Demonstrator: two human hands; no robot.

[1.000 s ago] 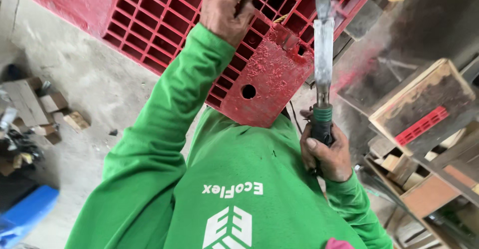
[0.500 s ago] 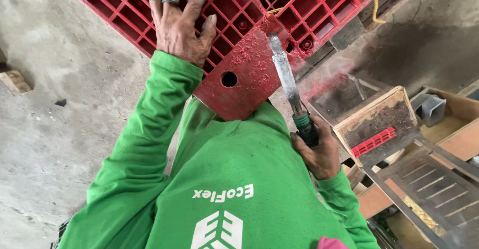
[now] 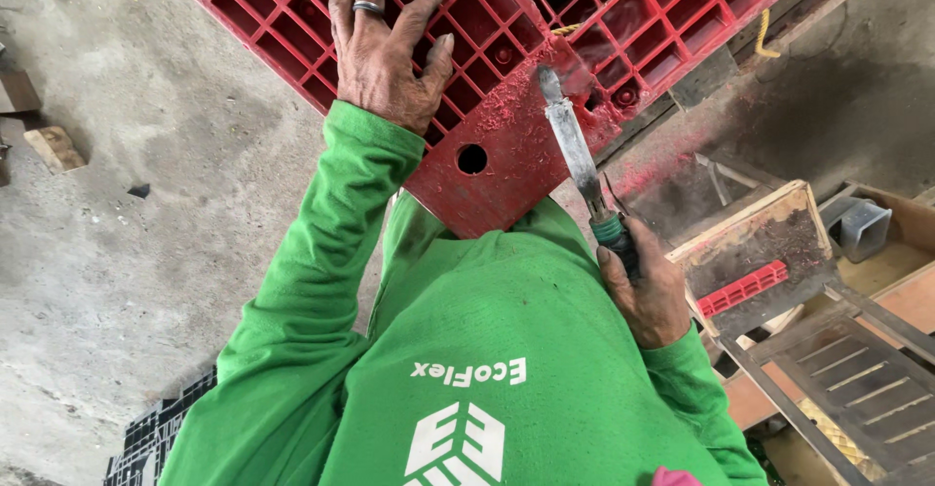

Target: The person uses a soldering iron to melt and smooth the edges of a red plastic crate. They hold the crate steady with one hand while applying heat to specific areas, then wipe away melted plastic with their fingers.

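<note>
My right hand grips the chisel, its blade running up to the red crate at its flat corner; left hand lies spread on the grid.

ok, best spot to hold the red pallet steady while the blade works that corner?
Probably the open grid face of the red pallet, from above, away from the blade. The ribs give fingers purchase; the flat corner plate by the hole is smooth and covered in shavings. The left hand already lies spread on the grid there, while the right hand grips the blade's handle.
</note>
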